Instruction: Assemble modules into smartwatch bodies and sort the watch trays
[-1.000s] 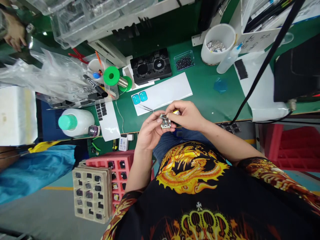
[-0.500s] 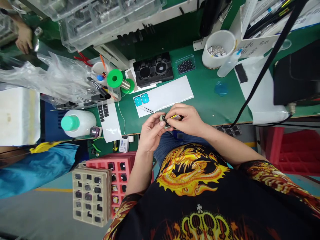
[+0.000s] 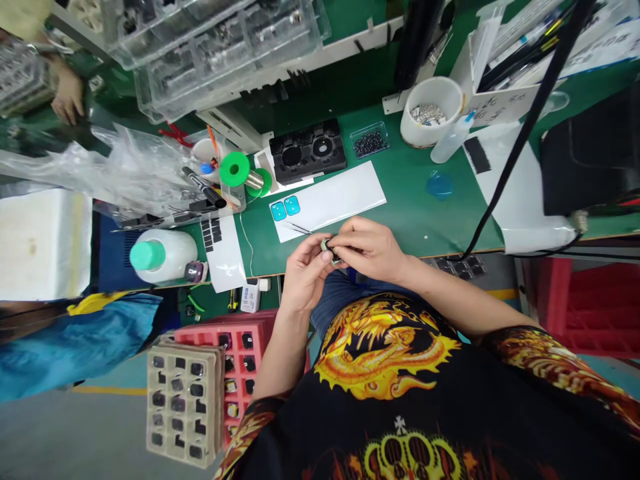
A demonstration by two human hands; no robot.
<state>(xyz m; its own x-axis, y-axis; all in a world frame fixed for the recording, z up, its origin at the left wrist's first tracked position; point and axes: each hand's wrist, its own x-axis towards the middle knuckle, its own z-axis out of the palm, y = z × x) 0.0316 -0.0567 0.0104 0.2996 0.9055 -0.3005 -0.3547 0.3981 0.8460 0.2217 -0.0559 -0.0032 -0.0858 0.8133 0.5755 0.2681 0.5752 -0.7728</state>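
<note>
In front of my body, just past the table's edge, my left hand pinches a small device housing with a pale green rim and a dark inside. My right hand is closed, its thumb and fingertips pressed together at the right side of the housing. Whatever those fingertips hold is hidden. Beyond the left fingers, a pair of tweezers lies across a white sheet. Two turquoise rounded-square pieces rest at that sheet's left end.
Behind the sheet are a black fixture, a dish of tiny black parts and a white tub. A solder spool and a white bottle stand left. Stacked trays sit below. A black cable hangs right; another person's hand appears far left.
The view has shifted slightly. The yellow-edged piece seen by my right fingers earlier is now out of sight. My right fingers have curled closer over the housing, still held in my left hand.
</note>
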